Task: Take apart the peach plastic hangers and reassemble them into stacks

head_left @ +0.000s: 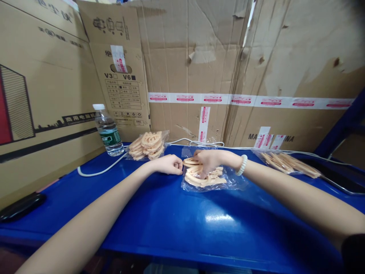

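In the head view a clear plastic bag [189, 187] lies on the blue table, with several flat, beige cut-out pieces [201, 180] in a loose stack. My left hand [168, 164] is closed, its curled fingertips at the bag's left edge, apparently pinching the film. From the right, my right hand [209, 160] reaches over the stack, wearing a pale beaded bracelet [242, 165]. Its fingers bend down among the pieces, and the hand itself hides what they grip. What the beige pieces are made of does not show clearly.
Another bag of beige pieces [148, 145] lies left, beside a water bottle [108, 131]. Thin beige pieces [288, 161] and a dark flat device [336, 175] are at right. A white cable [98, 174] runs along the back. Cardboard [182, 68] walls the rear; a black object [21, 205] sits far left.
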